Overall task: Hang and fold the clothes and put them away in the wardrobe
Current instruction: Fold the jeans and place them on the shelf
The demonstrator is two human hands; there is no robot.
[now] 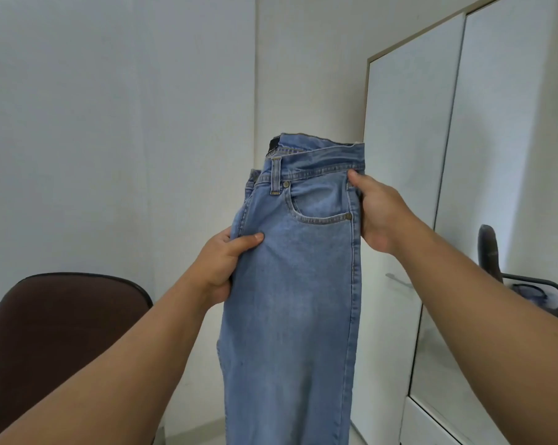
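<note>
While both arms reach forward, I log one pair of jeans point(290, 284), light blue, held up in mid-air just left of the wardrobe point(496, 155).

Left hand point(220, 268): grips the jeans' left edge below the waistband, thumb pressed flat across the front, other fingers curled behind the cloth and hidden.

Right hand point(377, 213): holds the opposite edge higher up, thumb laid on the waistband seam, remaining fingers wrapped behind; I cannot tell how they lie.

Reason for hold, as I judge it: gripping both side edges keeps the jeans, apparently doubled leg over leg, flat and aligned for folding.

Orientation: long axis vertical, waistband uppermost, legs hanging straight down out of view; front pocket faces me.

Wardrobe: doors closed and glossy, reflecting a chair.

Chair point(56, 342): brown backrest, well left of the wardrobe, below my left forearm.
</note>
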